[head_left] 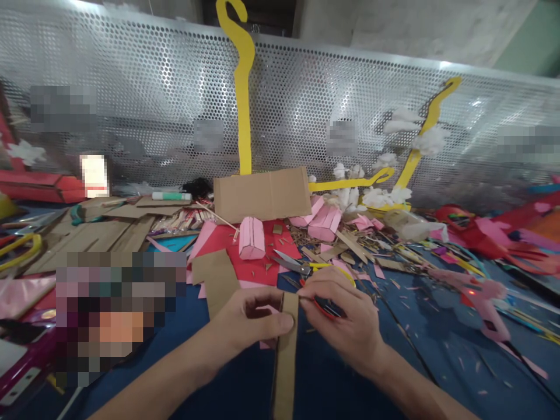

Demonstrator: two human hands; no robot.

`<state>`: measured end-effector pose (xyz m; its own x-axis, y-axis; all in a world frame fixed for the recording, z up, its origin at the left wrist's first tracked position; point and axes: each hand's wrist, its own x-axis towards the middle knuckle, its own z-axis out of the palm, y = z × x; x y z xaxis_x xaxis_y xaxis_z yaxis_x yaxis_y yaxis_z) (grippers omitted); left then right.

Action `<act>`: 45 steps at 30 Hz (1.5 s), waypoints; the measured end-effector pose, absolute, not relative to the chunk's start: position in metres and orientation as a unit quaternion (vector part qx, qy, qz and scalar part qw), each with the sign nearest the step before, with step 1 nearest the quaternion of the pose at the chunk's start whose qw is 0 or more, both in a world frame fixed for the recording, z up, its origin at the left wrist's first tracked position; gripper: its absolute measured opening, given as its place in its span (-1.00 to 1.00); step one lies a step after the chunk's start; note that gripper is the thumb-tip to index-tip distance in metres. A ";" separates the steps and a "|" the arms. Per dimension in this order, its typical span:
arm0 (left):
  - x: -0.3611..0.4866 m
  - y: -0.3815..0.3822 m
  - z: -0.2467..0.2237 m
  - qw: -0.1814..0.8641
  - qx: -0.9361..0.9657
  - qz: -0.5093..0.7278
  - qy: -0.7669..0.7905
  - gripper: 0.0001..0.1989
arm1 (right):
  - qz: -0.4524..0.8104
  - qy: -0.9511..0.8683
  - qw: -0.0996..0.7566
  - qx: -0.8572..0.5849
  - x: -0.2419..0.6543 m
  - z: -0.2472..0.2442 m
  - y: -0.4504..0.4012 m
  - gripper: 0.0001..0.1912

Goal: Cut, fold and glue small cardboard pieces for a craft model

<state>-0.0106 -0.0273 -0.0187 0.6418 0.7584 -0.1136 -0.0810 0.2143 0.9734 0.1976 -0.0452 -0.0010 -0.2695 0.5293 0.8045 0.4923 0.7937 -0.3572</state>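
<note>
Upright in front of me is a narrow brown cardboard strip (286,350). My left hand (258,318) grips its upper part, thumb flat on the face and fingers behind. My right hand (343,315) is closed, with thumb and fingertips pinched at the strip's top right edge. A red-edged dark object (326,306) shows through the gap in the right hand; I cannot tell whether that hand holds it or it lies behind. Just beyond lie scissors (295,263) with yellow handles, blades apart, partly hidden by the right hand. A cut cardboard piece (216,274) lies behind the left hand.
A cardboard box (262,193) with a tall yellow hook (244,105) stands at the back. Near it sit folded pink paper pieces (251,238) on red paper (219,251). A pink glue gun (485,297), its light on, rests right. Scraps litter the blue tabletop (420,326).
</note>
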 end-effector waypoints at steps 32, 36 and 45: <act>-0.009 -0.029 -0.012 0.732 0.545 0.288 0.290 -0.60 | 0.031 -0.804 0.476 -0.356 0.201 -0.004 -0.043 -0.83; -0.012 -0.027 -0.012 0.677 0.592 0.327 0.291 -0.53 | 0.066 -0.785 0.490 -0.372 0.204 -0.005 -0.041 -0.82; -0.023 -0.028 -0.006 0.245 0.800 0.444 0.320 -0.60 | 0.471 -0.640 0.489 -0.360 0.199 -0.002 -0.047 -0.66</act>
<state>-0.0228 -0.0275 -0.0059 0.4010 0.7295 0.5540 0.2934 -0.6752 0.6768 0.1992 -0.0472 -0.0023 -0.2626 0.9217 0.2854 0.0005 0.2959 -0.9552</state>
